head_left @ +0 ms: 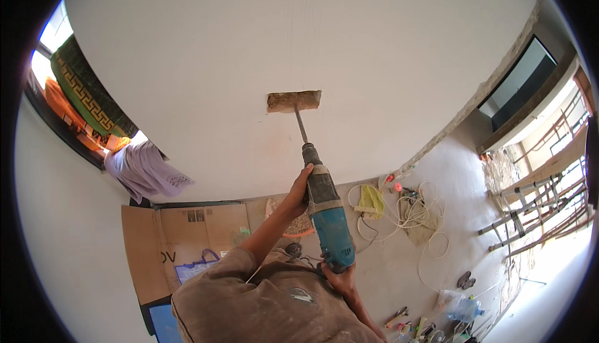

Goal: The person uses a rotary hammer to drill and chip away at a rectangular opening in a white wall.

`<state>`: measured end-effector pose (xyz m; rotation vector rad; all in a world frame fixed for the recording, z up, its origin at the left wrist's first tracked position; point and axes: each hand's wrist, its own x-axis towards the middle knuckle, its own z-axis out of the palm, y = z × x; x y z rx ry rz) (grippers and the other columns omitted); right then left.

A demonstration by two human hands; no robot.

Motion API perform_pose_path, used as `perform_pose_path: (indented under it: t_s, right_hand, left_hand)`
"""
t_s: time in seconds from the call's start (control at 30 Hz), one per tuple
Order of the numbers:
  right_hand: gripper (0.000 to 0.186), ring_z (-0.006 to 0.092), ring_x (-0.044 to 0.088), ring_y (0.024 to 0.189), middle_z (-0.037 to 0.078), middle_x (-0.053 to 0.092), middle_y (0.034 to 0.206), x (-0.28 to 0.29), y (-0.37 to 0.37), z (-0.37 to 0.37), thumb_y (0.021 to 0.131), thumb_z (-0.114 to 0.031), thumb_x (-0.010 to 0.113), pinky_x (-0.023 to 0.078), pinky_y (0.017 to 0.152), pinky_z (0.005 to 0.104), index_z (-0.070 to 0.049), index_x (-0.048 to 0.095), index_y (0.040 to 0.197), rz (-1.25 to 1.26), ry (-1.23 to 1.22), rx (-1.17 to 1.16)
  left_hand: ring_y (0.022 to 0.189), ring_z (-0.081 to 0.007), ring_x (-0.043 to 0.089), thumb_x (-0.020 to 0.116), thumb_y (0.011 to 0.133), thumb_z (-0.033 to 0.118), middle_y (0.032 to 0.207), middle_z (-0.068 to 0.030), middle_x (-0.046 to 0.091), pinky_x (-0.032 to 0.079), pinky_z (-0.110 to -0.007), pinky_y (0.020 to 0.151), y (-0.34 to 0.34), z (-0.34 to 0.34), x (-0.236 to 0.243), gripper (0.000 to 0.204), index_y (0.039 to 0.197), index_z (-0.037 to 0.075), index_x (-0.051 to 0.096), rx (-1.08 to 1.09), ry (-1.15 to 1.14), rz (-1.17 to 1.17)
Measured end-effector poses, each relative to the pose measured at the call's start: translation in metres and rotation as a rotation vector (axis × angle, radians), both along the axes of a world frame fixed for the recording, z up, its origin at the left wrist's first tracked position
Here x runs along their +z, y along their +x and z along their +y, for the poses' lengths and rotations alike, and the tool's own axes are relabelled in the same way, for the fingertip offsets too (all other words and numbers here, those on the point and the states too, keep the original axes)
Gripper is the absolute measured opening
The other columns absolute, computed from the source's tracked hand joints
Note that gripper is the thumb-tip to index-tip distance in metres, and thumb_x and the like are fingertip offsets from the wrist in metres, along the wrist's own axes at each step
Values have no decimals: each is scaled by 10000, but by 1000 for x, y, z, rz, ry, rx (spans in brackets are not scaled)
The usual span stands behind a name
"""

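Teal-bodied rotary hammer (332,227): your left hand (301,191) grips its front, your right hand (340,276) its rear; brace both and guide the bit (301,124) steadily inside the wall recess (284,101).

Daylight pours through a window opening (57,28) at left, past a green cloth with a gold key-pattern border (87,90) and a draped pale-lilac cloth (145,168), beside a broad, smooth white wall (187,43). Brown cardboard (199,227) lies below. Across the dusty grey floor (388,271), a metal ladder (516,222) stands near a sunlit barred opening (564,124) at right.
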<state>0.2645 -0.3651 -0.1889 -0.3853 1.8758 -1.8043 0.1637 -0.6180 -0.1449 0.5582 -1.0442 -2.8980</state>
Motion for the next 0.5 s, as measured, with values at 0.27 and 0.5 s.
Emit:
perform_pose_path:
  t_s: [0.27,0.5]
  right_hand:
    - [917,265,462,1272,184,424,1378,70,-5,-31,737,6,660,385,1051,380,-31,155,1501,215,-15,120]
    - [894,265,464,1265,174,423,1380,51,-14,-34,730,31,619,382,1047,376,-39,172,1501,55,-190,55]
  left_hand:
    - [906,-191,635,520,903,607,970,-65,627,532,-358,843,37,-24,8,573,1138,85,546,133,-5,24]
    - [905,-198,633,489,903,642,972,-72,621,535,-375,855,9,-29,10,606,1137,86,546,106,-77,36]
